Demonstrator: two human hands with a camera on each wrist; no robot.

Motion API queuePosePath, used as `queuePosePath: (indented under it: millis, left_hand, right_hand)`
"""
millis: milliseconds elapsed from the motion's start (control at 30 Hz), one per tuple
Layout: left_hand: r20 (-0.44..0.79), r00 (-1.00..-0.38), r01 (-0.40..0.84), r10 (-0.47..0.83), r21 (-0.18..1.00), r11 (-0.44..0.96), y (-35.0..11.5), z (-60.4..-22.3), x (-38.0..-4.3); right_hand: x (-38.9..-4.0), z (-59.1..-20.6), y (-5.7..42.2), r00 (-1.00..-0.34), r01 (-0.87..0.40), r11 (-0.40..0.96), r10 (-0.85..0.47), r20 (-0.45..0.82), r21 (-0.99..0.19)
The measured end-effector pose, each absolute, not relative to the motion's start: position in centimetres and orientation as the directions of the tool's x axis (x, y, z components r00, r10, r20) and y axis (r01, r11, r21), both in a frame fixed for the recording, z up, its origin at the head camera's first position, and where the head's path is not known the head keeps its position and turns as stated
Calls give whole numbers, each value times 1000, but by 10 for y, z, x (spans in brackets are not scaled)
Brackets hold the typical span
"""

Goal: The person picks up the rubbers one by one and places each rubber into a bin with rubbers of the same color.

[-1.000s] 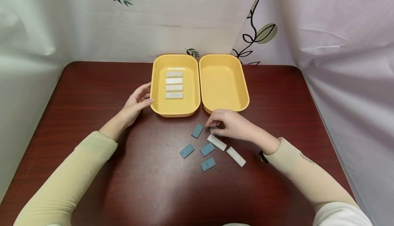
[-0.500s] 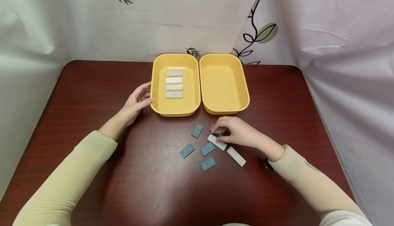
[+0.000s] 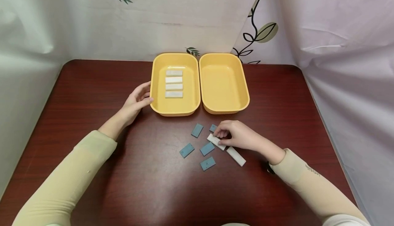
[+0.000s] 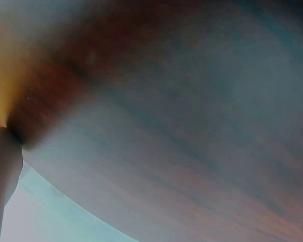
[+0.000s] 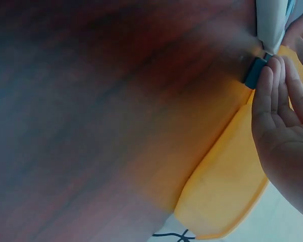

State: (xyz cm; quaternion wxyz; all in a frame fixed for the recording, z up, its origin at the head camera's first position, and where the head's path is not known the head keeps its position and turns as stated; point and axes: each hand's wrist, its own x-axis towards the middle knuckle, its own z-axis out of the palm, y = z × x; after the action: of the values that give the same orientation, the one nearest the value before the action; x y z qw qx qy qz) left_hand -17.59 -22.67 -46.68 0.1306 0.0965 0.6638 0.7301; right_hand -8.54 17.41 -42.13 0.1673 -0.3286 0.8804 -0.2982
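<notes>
My left hand (image 3: 135,102) holds the left side of a yellow tray (image 3: 157,105), its thumb at the rim and fingers along the outer wall. In that tray several white tiles (image 3: 174,94) lie in a column. On the table my right hand (image 3: 238,135) pinches a white tile (image 3: 213,138), thumb at one long edge and fingers at the other. A second loose white tile (image 3: 236,156) lies just below and right of it. Beyond the fingers, a blue tile (image 3: 213,128) is partly hidden; in the right wrist view this blue tile (image 5: 254,73) appears beside the fingertips.
A second yellow tray (image 3: 224,82), with nothing in it, stands against the first on the right. Several blue tiles (image 3: 186,150) are scattered left of my right hand on the dark red table (image 3: 147,185). A patterned cloth (image 3: 154,17) hangs behind the table.
My right hand has drawn back from the partly hidden blue tile, toward me and slightly right, onto the white tile. The left hand stays at the tray.
</notes>
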Motion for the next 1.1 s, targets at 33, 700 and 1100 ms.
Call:
queuePosePath:
  millis: [33,700,1100]
  left_hand:
    - [-33,-947,-63,319,995,-83,-227,-467,-176]
    - [-26,-947,-56,319,995,-84,-226,-466,-175]
    - [-21,-947,-51,321,995,-88,-226,-466,-175]
  right_hand:
    - [-85,-422,175,-730,-475,607,-676,-101,-637]
    - [-68,-431,178,-800,-448,654,-598,-53,-609]
    - [-64,-433,176,-778,-551,680,-629,1,-484]
